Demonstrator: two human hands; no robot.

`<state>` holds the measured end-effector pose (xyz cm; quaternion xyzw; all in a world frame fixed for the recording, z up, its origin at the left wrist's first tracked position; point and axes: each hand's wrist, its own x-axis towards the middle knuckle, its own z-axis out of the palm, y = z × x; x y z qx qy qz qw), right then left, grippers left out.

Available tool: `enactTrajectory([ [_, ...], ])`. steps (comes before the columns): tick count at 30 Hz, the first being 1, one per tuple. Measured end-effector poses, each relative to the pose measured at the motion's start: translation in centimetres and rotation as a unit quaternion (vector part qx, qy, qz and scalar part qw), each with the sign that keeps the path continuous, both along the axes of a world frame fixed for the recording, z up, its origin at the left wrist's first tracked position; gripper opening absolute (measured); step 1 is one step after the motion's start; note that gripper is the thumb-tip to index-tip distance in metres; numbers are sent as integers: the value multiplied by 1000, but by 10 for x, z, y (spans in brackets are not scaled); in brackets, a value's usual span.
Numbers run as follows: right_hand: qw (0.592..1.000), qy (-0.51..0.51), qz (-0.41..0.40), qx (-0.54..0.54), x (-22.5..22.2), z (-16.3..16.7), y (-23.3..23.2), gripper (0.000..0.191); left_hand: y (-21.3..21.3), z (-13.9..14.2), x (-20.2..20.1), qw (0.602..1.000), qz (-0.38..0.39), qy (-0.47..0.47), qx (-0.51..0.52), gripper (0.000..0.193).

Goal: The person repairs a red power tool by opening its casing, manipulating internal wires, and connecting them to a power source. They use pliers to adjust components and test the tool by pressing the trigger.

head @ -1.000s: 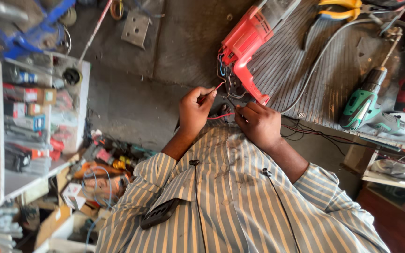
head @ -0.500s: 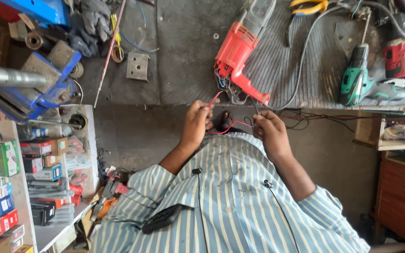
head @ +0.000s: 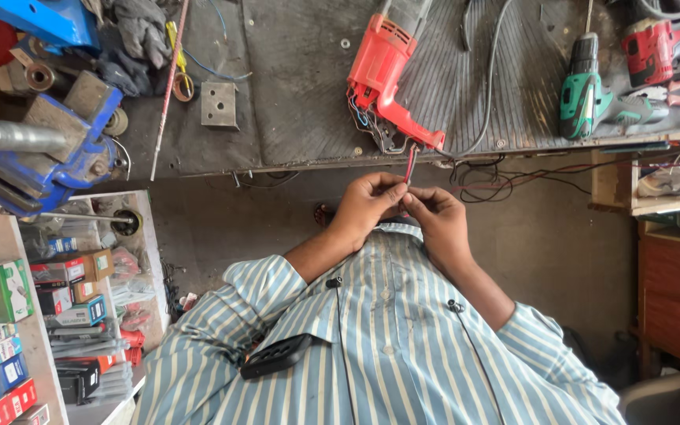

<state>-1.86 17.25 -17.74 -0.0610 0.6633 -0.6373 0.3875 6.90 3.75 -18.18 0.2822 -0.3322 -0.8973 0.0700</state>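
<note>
Wires [head: 409, 165] from a red drill [head: 383, 75] on the bench [head: 293, 118] are pinched taut between both hands, left [head: 367, 206] and right [head: 437, 220], fingers closed for control.

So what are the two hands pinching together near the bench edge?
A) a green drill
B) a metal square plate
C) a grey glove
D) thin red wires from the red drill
D: the left hand and right hand meet around thin red wires that run up to the opened handle of the red drill; the green drill lies untouched on the bench.
</note>
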Motion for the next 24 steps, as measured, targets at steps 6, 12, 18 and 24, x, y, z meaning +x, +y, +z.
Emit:
enactTrajectory([
  [6,960,231,83,132,-4,9,-37,24,-8,-6,22,993,83,37,72,19],
  [12,646,721,99,230,-26,20,-77,55,-17,-5,50,978,183,90,45,12],
  [18,629,724,128,252,-24,16,-79,53,-21,-4,69,976,185,114,17,10],
  [24,624,727,121,259,-23,-1,-90,57,-23,-12,69,978,175,113,25,9],
])
